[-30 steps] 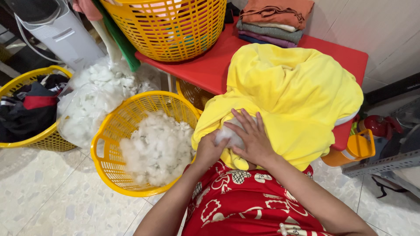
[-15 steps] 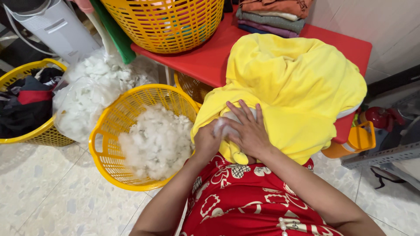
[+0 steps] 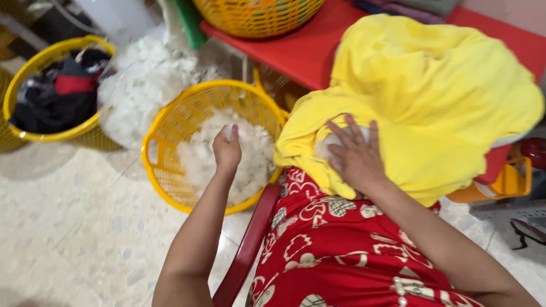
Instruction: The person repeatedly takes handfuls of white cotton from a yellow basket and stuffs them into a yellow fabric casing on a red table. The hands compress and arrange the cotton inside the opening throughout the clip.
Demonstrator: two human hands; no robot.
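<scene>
A large yellow fabric cover (image 3: pixel 432 96) lies over the red table and my lap, its open end toward me. My right hand (image 3: pixel 355 153) rests flat on that opening, fingers spread over white stuffing (image 3: pixel 327 148) that shows inside. My left hand (image 3: pixel 227 150) is closed over the yellow basket (image 3: pixel 156 165) on the floor to my left, with a small tuft of white stuffing (image 3: pixel 199 162) pinched in its fingers. The basket holds a heap of the same white fibre.
A red table (image 3: pixel 301 48) carries another yellow basket (image 3: pixel 259 17). A clear bag of white stuffing (image 3: pixel 145 79) leans behind the floor basket. At far left a yellow basket of dark clothes (image 3: pixel 54 96) stands on the tiled floor. An orange object (image 3: pixel 506 182) sits at right.
My left hand has left the cover's opening and swung left over the floor basket, closing on a tuft of stuffing. My right hand stays on the opening.
</scene>
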